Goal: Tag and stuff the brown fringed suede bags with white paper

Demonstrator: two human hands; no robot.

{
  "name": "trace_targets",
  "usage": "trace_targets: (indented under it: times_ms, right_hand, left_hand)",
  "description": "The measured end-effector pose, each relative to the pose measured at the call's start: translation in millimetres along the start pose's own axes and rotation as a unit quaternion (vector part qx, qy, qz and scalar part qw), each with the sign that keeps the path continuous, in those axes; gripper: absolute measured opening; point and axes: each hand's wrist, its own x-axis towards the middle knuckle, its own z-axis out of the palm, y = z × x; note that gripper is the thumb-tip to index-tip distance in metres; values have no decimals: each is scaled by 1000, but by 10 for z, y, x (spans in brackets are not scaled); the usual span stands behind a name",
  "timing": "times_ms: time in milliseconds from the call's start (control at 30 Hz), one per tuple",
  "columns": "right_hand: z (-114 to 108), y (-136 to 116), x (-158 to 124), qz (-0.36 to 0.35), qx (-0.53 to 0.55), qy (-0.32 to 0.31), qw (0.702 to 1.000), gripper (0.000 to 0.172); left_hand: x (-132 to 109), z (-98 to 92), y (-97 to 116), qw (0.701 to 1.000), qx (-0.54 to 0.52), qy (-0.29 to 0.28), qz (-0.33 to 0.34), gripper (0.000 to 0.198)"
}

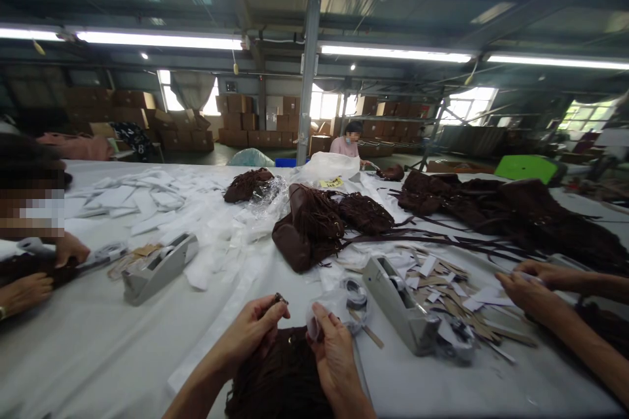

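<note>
A dark brown fringed bag (pixel 280 380) lies in front of me at the table's near edge. My left hand (pixel 258 324) pinches a small metal clasp (pixel 281 299) above the bag's left side. In my right hand (pixel 334 344) is a crumpled piece of thin white wrapping (pixel 314 324), gripped between thumb and fingers. A small metal stud shows on the bag between my hands. Just beyond my right hand lies a roll of tape (pixel 354 294). A grey tape dispenser (pixel 400 304) stands to the right of it.
More brown fringed bags (pixel 309 226) lie ahead, with a larger pile (pixel 515 209) at the right. Cardboard strips (pixel 457 294) are scattered beside the dispenser. Another tape dispenser (pixel 157 268) stands left, near white sheets (pixel 142 200). Co-workers' hands (pixel 535 285) work at both sides.
</note>
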Motion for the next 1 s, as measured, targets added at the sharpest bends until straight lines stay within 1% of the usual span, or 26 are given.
trace_targets:
  times_ms: [67,200,367,500,633,733,867,1000]
  right_hand:
    - [20,7,14,-6,3,5,1000,35]
    - [50,23,84,-6,26,2,1000,34]
    - [63,67,184,-25,17,4,1000,31]
    - [97,58,157,-31,26,19,999,31]
    - [143,-20,41,-19,50,-9,999,30]
    - [154,-67,-33,-5,58,-25,998,29]
    - [145,-82,-93,4,48,-34,998,29]
    - [135,-59,-152,-15,20,-54,998,27]
  left_hand:
    - [-6,-6,59,1000,20,-12,12,40]
    - [-56,49,126,996,80,-2,41,42]
    - [-164,249,57,991,99,-17,88,38]
    - [-175,371,-34,987,132,-24,94,41]
    - [-129,370,-99,989,124,22,83,45]
    - [-114,348,-120,988,130,38,77,47]
    - [-112,335,-148,986,144,44,78,44]
    - [-95,322,-210,974,192,81,87,39]
